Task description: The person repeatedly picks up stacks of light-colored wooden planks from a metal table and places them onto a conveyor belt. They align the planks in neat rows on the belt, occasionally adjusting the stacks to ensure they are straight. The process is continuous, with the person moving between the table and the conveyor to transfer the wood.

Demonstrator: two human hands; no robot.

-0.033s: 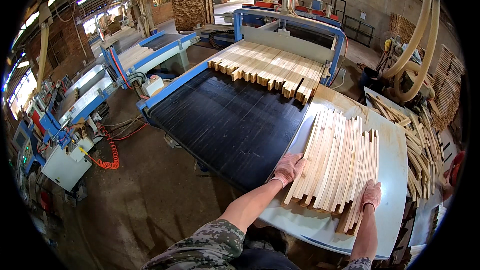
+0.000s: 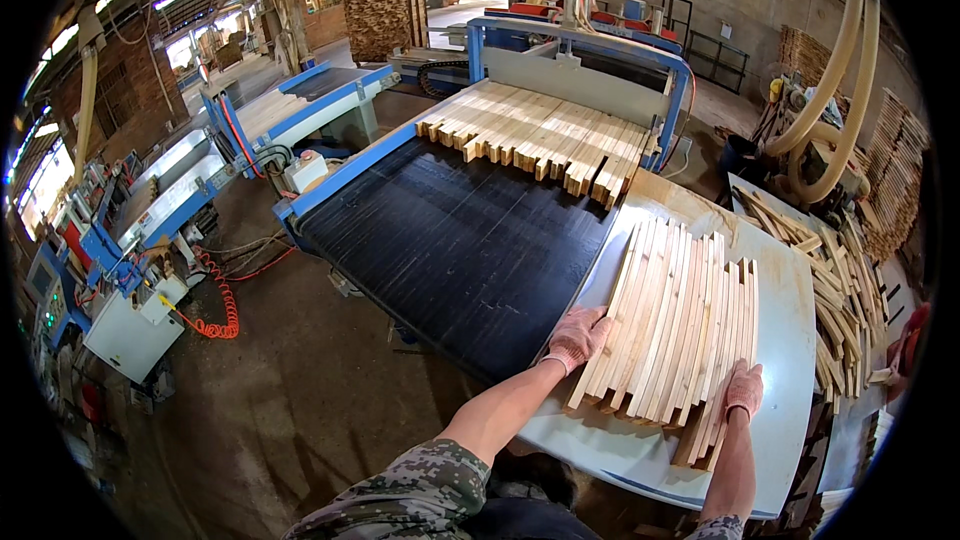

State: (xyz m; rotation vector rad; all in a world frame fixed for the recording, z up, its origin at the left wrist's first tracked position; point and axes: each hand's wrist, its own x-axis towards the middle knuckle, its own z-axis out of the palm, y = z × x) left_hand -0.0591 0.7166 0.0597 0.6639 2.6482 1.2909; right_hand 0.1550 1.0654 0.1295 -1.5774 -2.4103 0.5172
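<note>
A row of pale wooden strips [image 2: 665, 315] lies side by side on a smooth grey side table [image 2: 785, 380], their near ends uneven. My left hand [image 2: 578, 337], in a pink knitted glove, presses against the row's left edge. Against its right edge rests my right hand [image 2: 743, 389], gloved the same way, with the fingers closed along the outer strips. The strips sit between both hands; part of each hand's fingers is hidden against the wood. Beyond, a second row of wooden strips [image 2: 540, 130] lies on the black conveyor belt [image 2: 455, 235], below a blue machine frame [image 2: 580, 32].
Loose wooden strips [image 2: 845, 305] are piled right of the side table. Beige hoses [image 2: 835, 70] hang at the far right. Another blue-framed machine [image 2: 180, 215] and a coiled orange hose [image 2: 215, 325] stand on the left. At the right rim, a person's red sleeve [image 2: 912, 330] shows.
My hands and the strips between them look unmoved. At the right rim the other person's arm has shifted, and a short pale piece of wood now shows beside it.
</note>
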